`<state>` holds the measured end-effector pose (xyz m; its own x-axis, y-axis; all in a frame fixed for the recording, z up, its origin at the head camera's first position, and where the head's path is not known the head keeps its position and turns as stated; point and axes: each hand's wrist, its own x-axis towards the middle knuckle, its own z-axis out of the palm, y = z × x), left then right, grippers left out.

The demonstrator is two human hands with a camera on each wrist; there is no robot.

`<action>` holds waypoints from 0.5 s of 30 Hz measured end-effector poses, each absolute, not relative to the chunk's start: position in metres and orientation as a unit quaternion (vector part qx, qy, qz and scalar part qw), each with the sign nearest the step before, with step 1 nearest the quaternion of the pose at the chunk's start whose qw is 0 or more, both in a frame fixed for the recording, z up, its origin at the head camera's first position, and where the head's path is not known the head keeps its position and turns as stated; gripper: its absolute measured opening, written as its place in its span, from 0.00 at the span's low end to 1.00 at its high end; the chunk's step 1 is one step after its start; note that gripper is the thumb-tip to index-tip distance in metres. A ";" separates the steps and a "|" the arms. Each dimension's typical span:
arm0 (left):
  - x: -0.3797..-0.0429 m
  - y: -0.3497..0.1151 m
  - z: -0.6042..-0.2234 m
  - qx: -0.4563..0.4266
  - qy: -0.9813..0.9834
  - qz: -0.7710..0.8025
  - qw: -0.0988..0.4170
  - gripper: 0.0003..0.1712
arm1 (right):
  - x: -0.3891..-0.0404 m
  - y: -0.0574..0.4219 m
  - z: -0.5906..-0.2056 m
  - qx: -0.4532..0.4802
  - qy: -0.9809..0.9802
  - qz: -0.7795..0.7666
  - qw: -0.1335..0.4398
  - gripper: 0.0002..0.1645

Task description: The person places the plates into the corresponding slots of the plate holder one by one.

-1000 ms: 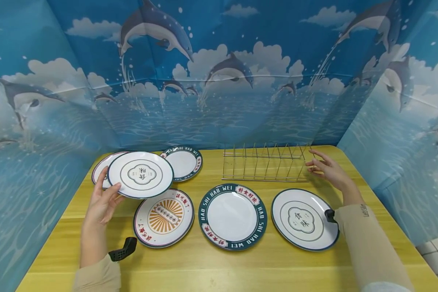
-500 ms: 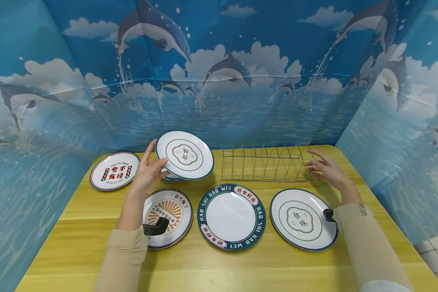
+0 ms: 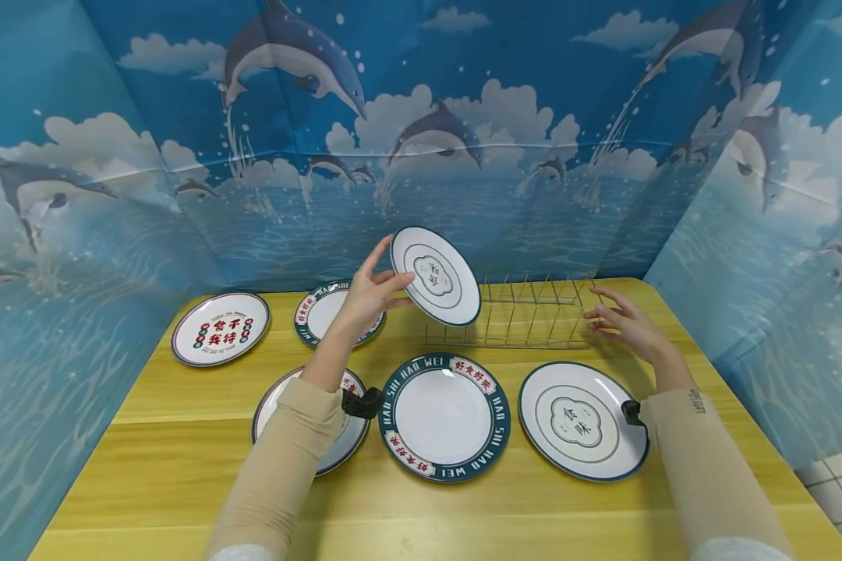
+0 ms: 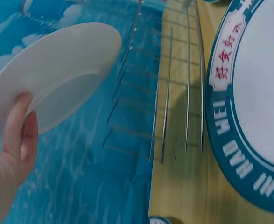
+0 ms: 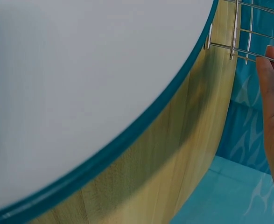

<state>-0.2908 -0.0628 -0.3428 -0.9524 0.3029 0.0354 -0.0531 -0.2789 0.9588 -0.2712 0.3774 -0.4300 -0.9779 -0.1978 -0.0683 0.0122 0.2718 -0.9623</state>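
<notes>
My left hand (image 3: 376, 297) pinches the edge of a white plate (image 3: 440, 282) with a dark rim and a grey emblem. This plate is raised and tilted above the left end of the wire dish rack (image 3: 526, 319). In the left wrist view, the plate's plain underside (image 4: 71, 70) shows, with fingers against it. My right hand (image 3: 631, 327) is at the rack's right end, its fingers extended and its fingertips touching the wire in the right wrist view. The rack's left end is partly hidden behind the held plate.
On the wooden table (image 3: 147, 467) lie a green-rimmed plate (image 3: 443, 417), an emblem plate (image 3: 582, 421), a red-lettered plate (image 3: 221, 329) and a smaller green-rimmed plate (image 3: 323, 312). Under my left forearm is a partly covered plate (image 3: 274, 401). A dolphin-print cloth (image 3: 421, 195) hangs behind.
My left hand has carried the plate from the left side of the table rightward and up to the rack, tilting it steeper. The right hand has stayed at the rack's end.
</notes>
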 end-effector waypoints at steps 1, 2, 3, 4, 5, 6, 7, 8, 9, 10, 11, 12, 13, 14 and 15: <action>-0.292 -0.055 -0.341 0.109 0.592 0.791 0.114 0.41 | -0.271 0.377 -0.430 -0.058 0.792 -0.601 0.088 0.35; -0.293 -0.048 -0.339 0.113 0.594 0.788 0.116 0.41 | -0.271 0.377 -0.430 -0.058 0.791 -0.602 0.088 0.35; -0.294 -0.040 -0.338 0.116 0.593 0.788 0.120 0.41 | -0.271 0.377 -0.430 -0.056 0.791 -0.603 0.089 0.35; -0.295 -0.033 -0.336 0.121 0.594 0.786 0.123 0.41 | -0.271 0.377 -0.429 -0.056 0.790 -0.604 0.089 0.35; -0.296 -0.026 -0.334 0.125 0.593 0.785 0.127 0.42 | -0.271 0.377 -0.429 -0.055 0.790 -0.604 0.090 0.35; -0.297 -0.019 -0.333 0.130 0.593 0.784 0.132 0.42 | -0.270 0.377 -0.428 -0.054 0.790 -0.605 0.090 0.35; -0.297 -0.012 -0.332 0.133 0.593 0.782 0.135 0.42 | -0.270 0.377 -0.428 -0.054 0.790 -0.605 0.090 0.35; -0.298 -0.005 -0.331 0.136 0.593 0.782 0.138 0.42 | -0.270 0.377 -0.428 -0.054 0.789 -0.605 0.091 0.34; -0.299 0.002 -0.331 0.141 0.594 0.780 0.140 0.42 | -0.270 0.377 -0.427 -0.055 0.788 -0.606 0.091 0.34; -0.300 0.009 -0.330 0.146 0.597 0.776 0.141 0.42 | -0.270 0.377 -0.427 -0.056 0.787 -0.607 0.092 0.34; -0.300 0.016 -0.330 0.150 0.601 0.772 0.142 0.43 | -0.270 0.377 -0.426 -0.055 0.786 -0.609 0.094 0.33; -0.301 0.022 -0.330 0.155 0.605 0.768 0.141 0.43 | -0.270 0.377 -0.426 -0.052 0.784 -0.611 0.096 0.33; -0.301 0.029 -0.330 0.159 0.609 0.764 0.142 0.43 | -0.270 0.377 -0.426 -0.050 0.783 -0.612 0.098 0.32; -0.301 0.035 -0.330 0.163 0.612 0.761 0.140 0.43 | -0.270 0.377 -0.426 -0.047 0.783 -0.613 0.099 0.32; -0.301 0.041 -0.330 0.168 0.615 0.758 0.139 0.44 | -0.270 0.377 -0.427 -0.044 0.783 -0.613 0.100 0.32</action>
<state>-0.3008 0.0413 -0.3300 -0.9052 0.4166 0.0836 -0.0041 -0.2052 0.9787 -0.2700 0.3775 -0.4266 -0.9759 -0.1920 -0.1034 0.0543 0.2449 -0.9680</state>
